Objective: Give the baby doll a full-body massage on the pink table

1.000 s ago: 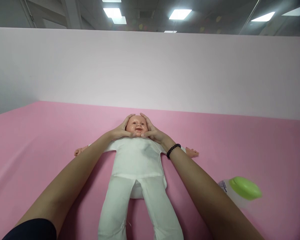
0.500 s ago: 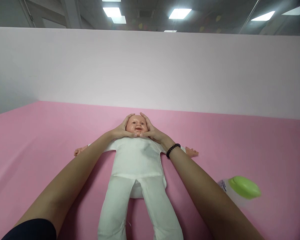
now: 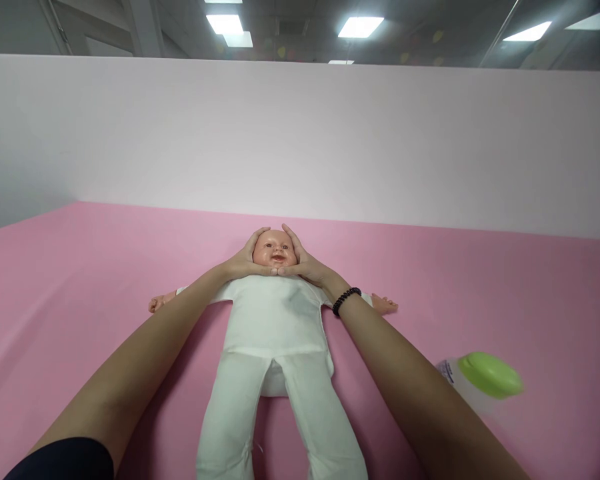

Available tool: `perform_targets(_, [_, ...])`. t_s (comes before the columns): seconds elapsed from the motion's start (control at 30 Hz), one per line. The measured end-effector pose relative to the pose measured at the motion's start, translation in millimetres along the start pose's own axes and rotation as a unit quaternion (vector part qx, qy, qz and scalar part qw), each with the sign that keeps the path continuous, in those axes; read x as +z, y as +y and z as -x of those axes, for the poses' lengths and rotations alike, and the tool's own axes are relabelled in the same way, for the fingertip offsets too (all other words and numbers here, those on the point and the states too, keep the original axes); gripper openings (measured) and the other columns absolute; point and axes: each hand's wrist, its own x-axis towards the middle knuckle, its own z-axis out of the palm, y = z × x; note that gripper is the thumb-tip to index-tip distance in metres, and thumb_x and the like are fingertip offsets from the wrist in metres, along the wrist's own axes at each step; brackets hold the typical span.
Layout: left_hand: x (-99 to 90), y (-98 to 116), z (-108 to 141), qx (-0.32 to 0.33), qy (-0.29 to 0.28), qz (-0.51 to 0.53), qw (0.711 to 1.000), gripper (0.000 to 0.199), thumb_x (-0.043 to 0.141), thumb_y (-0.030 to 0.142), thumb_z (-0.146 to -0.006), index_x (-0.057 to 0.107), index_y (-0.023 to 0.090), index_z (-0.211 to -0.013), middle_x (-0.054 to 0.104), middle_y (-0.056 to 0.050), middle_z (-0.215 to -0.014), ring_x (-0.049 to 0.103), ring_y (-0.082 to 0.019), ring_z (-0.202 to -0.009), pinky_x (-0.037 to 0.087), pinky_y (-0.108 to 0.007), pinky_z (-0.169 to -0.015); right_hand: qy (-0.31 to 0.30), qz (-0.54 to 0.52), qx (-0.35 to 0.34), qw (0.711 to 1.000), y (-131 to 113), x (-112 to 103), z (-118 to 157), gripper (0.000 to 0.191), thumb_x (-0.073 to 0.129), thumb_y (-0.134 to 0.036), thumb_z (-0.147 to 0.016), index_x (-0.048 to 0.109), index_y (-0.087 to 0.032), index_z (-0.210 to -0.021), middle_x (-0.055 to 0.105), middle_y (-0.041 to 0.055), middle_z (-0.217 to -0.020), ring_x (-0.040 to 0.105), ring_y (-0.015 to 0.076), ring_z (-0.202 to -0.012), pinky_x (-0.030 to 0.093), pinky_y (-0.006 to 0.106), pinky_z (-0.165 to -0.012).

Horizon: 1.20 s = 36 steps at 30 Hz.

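A baby doll (image 3: 279, 313) with a white cloth body lies on its back on a pink surface, arms spread out sideways. My left hand (image 3: 247, 260) cups the left side of the doll's head (image 3: 274, 248), its thumb lying under the chin. On the other side my right hand (image 3: 303, 259) wraps the head in the same way, and the two thumb tips meet below the chin. Parts of the fingers are hidden behind the head. A black coiled band sits on my right wrist.
The pink surface (image 3: 480, 287) ends at a white wall (image 3: 300, 140) behind the doll. A clear bottle with a green cap (image 3: 490, 375) lies at the right, partly hidden by my right forearm.
My thumbs have moved slightly closer together under the doll's chin and now touch. The doll and bottle look unmoved.
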Motion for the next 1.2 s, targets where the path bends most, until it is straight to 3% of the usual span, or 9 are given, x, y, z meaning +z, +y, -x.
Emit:
perform_targets(0.5, [1.4,12.5,6.2,-0.014,-0.024,0.029,0.999,0.109,0.089,0.033,-0.069,0.022,0.032,-0.155,0.033,-0.016,-0.158,0.044,-0.036,-0.140,0.039,-0.054,-0.115,-0.011,-0.038,-0.005,0.999,3.0,-2.8,-2.1,0.121,0.084,-0.015,-0.058,0.019,-0.043,-0.155,0.019,0.0025,-0.164,0.039,0.0310,-0.145,0.043,0.054,-0.114])
perform_targets(0.8, [1.1,7.6,2.5,-0.010,-0.009,0.008,1.000,0.112,0.091,0.033,-0.065,0.023,0.033,-0.154,0.032,-0.016,-0.157,0.045,-0.036,-0.139,0.041,-0.055,-0.113,0.002,0.003,-0.001,1.000,-0.1,0.7,0.3,0.125,0.092,-0.024,-0.058,0.017,-0.043,-0.156,0.025,0.0030,-0.162,0.041,0.0295,-0.143,0.039,0.053,-0.118])
perform_targets(1.0, [-6.2,3.3,1.6,-0.008,-0.035,0.010,0.999,0.106,0.087,0.034,-0.071,0.023,0.034,-0.155,0.034,-0.015,-0.156,0.042,-0.036,-0.141,0.038,-0.055,-0.115,0.004,-0.023,-0.001,1.000,1.3,-1.4,-2.3,0.118,0.086,-0.017,-0.057,0.022,-0.040,-0.154,0.023,0.0040,-0.163,0.043,0.0308,-0.142,0.044,0.052,-0.114])
perform_targets(1.2, [-13.6,-5.3,-1.2,-0.015,-0.030,-0.001,0.999,0.111,0.088,0.035,-0.069,0.020,0.034,-0.157,0.030,-0.015,-0.158,0.038,-0.038,-0.143,0.037,-0.057,-0.115,-0.003,-0.027,-0.004,1.000,1.5,-2.6,-2.8,0.117,0.085,-0.017,-0.057,0.022,-0.038,-0.153,0.023,0.0051,-0.163,0.042,0.0311,-0.142,0.044,0.051,-0.114])
